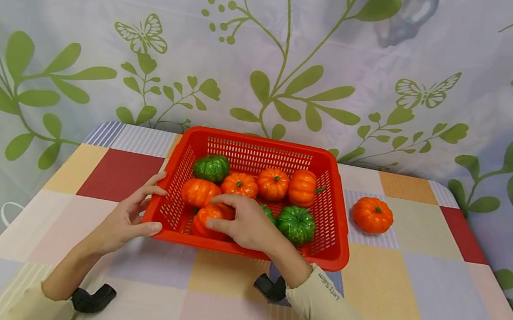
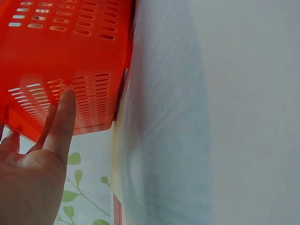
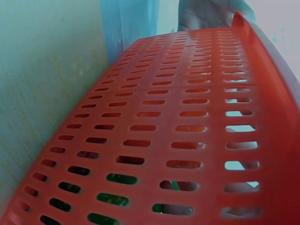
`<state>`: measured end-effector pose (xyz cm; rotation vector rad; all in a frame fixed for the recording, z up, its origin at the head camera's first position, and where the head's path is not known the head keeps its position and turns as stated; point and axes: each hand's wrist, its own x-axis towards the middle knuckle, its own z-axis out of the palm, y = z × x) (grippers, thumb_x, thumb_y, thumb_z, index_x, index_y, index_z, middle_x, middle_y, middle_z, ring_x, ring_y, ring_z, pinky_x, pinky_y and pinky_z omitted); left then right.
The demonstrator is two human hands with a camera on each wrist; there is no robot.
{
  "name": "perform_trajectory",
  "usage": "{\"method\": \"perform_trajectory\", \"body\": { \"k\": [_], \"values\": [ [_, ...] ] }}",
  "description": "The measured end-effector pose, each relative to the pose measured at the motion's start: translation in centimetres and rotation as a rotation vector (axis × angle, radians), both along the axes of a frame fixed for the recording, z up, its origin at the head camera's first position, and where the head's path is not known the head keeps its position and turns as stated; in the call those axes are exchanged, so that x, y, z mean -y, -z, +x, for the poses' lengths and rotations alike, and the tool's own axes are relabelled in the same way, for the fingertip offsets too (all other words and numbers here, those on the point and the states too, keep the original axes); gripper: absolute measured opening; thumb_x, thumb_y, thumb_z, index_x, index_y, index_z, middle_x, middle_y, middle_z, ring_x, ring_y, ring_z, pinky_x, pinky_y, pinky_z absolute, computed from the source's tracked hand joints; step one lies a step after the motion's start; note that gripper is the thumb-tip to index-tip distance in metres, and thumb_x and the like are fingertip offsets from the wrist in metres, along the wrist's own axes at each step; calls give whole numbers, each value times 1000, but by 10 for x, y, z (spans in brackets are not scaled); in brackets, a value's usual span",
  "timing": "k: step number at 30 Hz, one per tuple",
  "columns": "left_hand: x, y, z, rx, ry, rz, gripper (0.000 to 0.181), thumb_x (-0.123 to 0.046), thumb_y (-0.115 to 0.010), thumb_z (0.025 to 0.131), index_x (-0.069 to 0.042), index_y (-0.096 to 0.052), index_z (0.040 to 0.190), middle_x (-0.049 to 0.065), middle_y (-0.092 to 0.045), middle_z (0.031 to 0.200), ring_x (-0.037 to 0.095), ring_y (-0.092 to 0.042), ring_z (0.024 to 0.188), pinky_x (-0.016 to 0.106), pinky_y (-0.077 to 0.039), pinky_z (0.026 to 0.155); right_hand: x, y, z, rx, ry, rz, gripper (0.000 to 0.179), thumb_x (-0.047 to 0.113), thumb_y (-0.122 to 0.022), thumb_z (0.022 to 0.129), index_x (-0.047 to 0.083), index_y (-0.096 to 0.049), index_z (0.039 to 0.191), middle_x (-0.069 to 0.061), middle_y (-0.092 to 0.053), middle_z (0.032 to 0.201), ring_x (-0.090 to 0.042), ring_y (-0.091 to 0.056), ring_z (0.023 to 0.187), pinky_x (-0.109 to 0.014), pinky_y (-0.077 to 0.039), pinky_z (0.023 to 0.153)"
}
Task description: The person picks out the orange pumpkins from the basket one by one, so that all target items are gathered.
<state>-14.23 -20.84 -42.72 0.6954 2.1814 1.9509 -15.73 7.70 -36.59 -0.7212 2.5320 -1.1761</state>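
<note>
A red plastic basket holds several small orange and green toy pumpkins. Inside its front left part, my right hand grips an orange pumpkin, thumb in front and fingers over the top. My left hand rests at the basket's left side, thumb and a finger on the rim. In the left wrist view, its fairly straight fingers touch the perforated outer wall. Around the gripped pumpkin are another orange pumpkin and a green pumpkin. The right wrist view shows mostly basket wall, with the gripping fingers hidden.
One orange pumpkin lies outside the basket, on the right of the table. A green pumpkin sits in the basket's front right. The table has a patchwork cloth, and a leaf-patterned curtain hangs behind it.
</note>
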Motion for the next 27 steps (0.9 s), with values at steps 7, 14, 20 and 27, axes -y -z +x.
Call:
{"method": "perform_trajectory", "body": {
  "k": [7,14,20,27],
  "values": [
    [-1,1,0,1,0,4,54,3,-65,86,3,-40,134,1,-11,164,24,-31,135,35,-56,83,-2,1,1,-17,-13,25,40,24,-72,91,12,-64,129,-1,-63,127,-19,-54,121,-39,-41,104],
    [0,1,0,-8,-9,-7,54,2,-65,86,3,-40,134,2,-12,164,25,-33,134,34,-56,82,0,2,0,-6,-6,76,41,21,-73,91,14,-63,130,-1,-63,127,-19,-56,118,-39,-43,101],
    [0,2,0,-9,-14,-14,53,2,-65,86,2,-41,134,2,-12,164,26,-33,133,34,-56,82,0,3,0,-37,-22,86,46,19,-76,88,12,-62,131,-2,-61,129,-21,-53,122,-38,-40,105],
    [-1,1,0,-16,-16,-16,53,2,-64,86,2,-41,134,2,-13,163,26,-33,133,34,-56,82,-1,2,1,-62,-37,84,47,20,-76,88,11,-62,132,-7,-58,130,-24,-52,120,-41,-40,105]
  ]
}}
